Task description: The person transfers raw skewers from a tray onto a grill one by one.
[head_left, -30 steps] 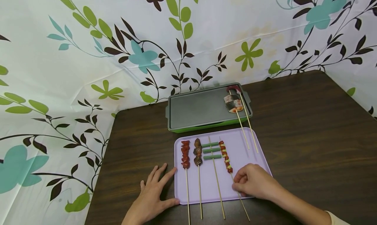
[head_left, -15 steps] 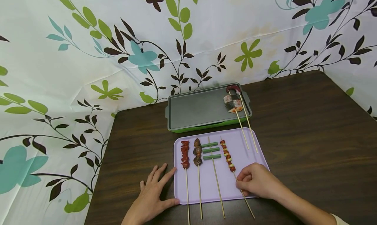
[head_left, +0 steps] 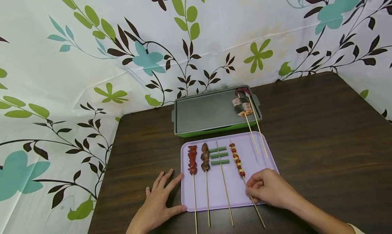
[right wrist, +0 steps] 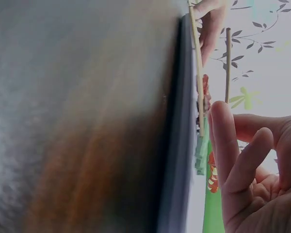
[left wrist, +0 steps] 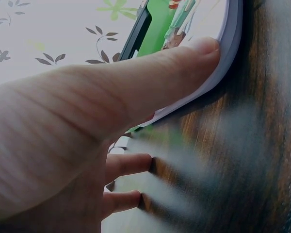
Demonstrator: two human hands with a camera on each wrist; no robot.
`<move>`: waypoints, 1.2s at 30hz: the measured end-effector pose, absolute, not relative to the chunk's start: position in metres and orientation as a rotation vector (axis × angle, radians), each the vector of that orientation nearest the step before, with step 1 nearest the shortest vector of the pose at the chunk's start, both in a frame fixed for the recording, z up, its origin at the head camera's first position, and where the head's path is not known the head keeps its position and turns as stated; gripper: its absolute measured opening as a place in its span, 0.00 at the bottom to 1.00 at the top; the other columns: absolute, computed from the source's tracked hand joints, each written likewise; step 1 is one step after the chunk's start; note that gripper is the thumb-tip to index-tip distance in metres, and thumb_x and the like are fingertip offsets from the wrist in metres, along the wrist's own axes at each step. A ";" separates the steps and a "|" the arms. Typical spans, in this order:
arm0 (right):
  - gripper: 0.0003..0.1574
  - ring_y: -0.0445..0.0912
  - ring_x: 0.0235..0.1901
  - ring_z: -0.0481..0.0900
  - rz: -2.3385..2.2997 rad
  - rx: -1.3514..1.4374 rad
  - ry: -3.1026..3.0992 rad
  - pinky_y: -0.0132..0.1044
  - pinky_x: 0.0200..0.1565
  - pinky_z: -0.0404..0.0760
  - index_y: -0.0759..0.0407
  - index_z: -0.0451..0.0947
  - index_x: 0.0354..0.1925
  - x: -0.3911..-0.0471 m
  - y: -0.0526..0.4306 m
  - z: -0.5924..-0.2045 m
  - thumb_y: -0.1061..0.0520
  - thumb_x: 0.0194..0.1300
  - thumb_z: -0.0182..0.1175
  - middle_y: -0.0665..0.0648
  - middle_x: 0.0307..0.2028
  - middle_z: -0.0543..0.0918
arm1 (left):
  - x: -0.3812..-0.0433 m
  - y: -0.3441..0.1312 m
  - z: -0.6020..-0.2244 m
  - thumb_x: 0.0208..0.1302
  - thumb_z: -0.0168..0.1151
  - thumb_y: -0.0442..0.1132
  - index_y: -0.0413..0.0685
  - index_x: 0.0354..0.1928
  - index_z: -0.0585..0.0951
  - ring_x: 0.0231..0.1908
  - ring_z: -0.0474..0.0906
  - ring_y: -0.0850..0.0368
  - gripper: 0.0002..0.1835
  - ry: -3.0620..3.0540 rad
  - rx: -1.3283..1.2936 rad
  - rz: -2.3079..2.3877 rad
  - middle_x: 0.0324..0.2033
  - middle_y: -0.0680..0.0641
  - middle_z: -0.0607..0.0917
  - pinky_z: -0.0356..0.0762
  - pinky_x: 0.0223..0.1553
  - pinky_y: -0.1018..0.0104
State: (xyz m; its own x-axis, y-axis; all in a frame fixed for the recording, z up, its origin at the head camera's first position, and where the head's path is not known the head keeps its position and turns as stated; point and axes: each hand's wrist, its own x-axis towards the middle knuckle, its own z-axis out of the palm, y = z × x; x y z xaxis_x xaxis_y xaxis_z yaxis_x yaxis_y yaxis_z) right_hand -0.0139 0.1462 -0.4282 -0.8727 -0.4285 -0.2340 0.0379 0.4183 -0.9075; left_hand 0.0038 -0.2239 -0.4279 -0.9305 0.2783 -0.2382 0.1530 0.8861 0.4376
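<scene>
My right hand (head_left: 271, 189) pinches the stick of a skewer (head_left: 237, 161) threaded with red and pale yellow-green pieces, over the right part of a lilac tray (head_left: 254, 144). In the right wrist view its stick (right wrist: 228, 63) rises from between thumb and fingers. My left hand (head_left: 157, 201) lies with fingers spread at the tray's left edge; the thumb (left wrist: 184, 68) touches the rim in the left wrist view. On the tray, left to right, are a red meat skewer (head_left: 192, 160), a brown meat skewer (head_left: 205, 156) and a skewer with green stalks (head_left: 219, 155) set crosswise.
Behind the tray stands a grey griddle (head_left: 205, 110) with a green base. A fish skewer (head_left: 242, 106) and a dark red tentacle-like skewer (head_left: 243, 91) lie on its right end, their sticks reaching over the tray. A patterned curtain (head_left: 183, 40) hangs behind the brown table (head_left: 321, 132).
My right hand has shifted slightly to the right with the red and yellow-green skewer, widening its gap from the green one. The left hand stays in place.
</scene>
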 end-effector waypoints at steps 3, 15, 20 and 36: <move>0.05 0.41 0.18 0.80 -1.465 -0.340 2.230 0.31 0.19 0.75 0.60 0.83 0.28 -0.013 0.147 -0.423 0.60 0.59 0.68 0.48 0.17 0.81 | 0.004 -0.224 -0.428 0.46 0.69 0.70 0.77 0.73 0.62 0.73 0.43 0.34 0.49 2.757 0.319 0.606 0.74 0.46 0.57 0.43 0.49 0.13; 0.05 0.41 0.19 0.81 -1.441 -0.412 2.295 0.31 0.19 0.74 0.59 0.83 0.30 -0.023 0.143 -0.397 0.59 0.61 0.67 0.46 0.19 0.82 | 0.004 -0.224 -0.428 0.47 0.68 0.71 0.76 0.73 0.62 0.73 0.43 0.33 0.48 2.762 0.334 0.594 0.74 0.45 0.57 0.44 0.48 0.13; 0.06 0.45 0.17 0.79 -1.427 -0.350 2.317 0.31 0.15 0.68 0.60 0.84 0.32 -0.035 0.143 -0.384 0.58 0.61 0.67 0.48 0.19 0.83 | 0.004 -0.224 -0.428 0.47 0.67 0.71 0.76 0.73 0.62 0.73 0.43 0.33 0.48 2.765 0.339 0.595 0.74 0.45 0.57 0.44 0.48 0.13; 0.11 0.54 0.26 0.85 -1.475 -0.263 2.414 0.39 0.16 0.75 0.66 0.84 0.38 -0.096 0.150 -0.364 0.58 0.62 0.67 0.53 0.22 0.85 | 0.004 -0.224 -0.428 0.47 0.68 0.70 0.77 0.73 0.62 0.73 0.43 0.34 0.48 2.759 0.337 0.602 0.74 0.46 0.57 0.44 0.48 0.13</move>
State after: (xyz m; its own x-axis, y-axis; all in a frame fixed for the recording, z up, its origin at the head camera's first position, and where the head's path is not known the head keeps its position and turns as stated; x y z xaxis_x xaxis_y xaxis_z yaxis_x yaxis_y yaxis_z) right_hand -0.0955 0.1503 -0.3637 -0.9386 -0.3070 -0.1575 0.0001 0.4562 -0.8899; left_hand 0.0039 -0.2244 -0.4284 -0.9285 0.2867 -0.2359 0.1624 0.8849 0.4366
